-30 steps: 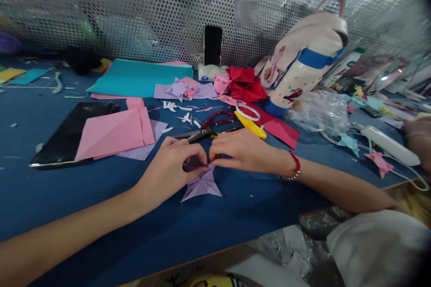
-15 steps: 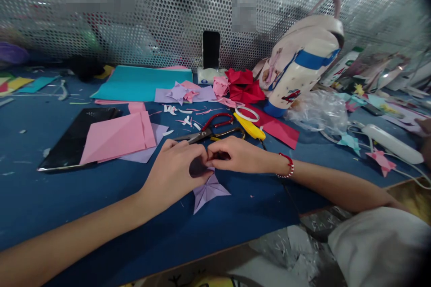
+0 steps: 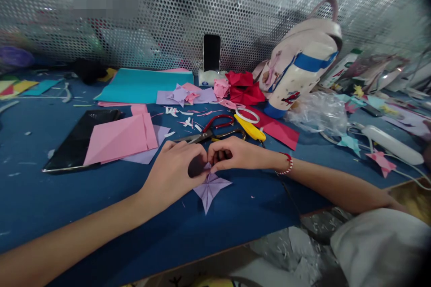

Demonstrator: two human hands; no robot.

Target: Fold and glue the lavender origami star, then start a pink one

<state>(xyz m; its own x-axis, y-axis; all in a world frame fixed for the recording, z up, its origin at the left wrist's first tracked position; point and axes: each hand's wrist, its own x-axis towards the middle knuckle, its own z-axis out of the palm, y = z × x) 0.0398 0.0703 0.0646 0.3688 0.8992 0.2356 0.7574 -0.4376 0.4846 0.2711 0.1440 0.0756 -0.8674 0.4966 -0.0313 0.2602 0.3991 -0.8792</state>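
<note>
A small lilac folded paper piece [image 3: 210,187] with pointed flaps lies on the blue tabletop [image 3: 101,197]. My left hand [image 3: 175,172] curls over its upper left edge, fingers pinched on the paper. From the other side, my right hand [image 3: 235,154], with a red bead bracelet at the wrist, pinches the top of the same piece. The two sets of fingertips meet above the paper. Just behind my hands lie red-handled scissors [image 3: 212,129] and a yellow cutter [image 3: 251,128].
Pink sheets [image 3: 117,140] rest on a black tablet [image 3: 72,141] at left. Teal paper [image 3: 144,84], lilac and red origami [image 3: 244,86] and a phone [image 3: 212,52] stand further back. A white backpack [image 3: 299,69], a plastic bag [image 3: 318,110] and a white device [image 3: 392,145] are at right. Perforated metal screen behind.
The lilac piece has turned on the table, its long point now toward me. Both hands stayed on it and shifted slightly right.
</note>
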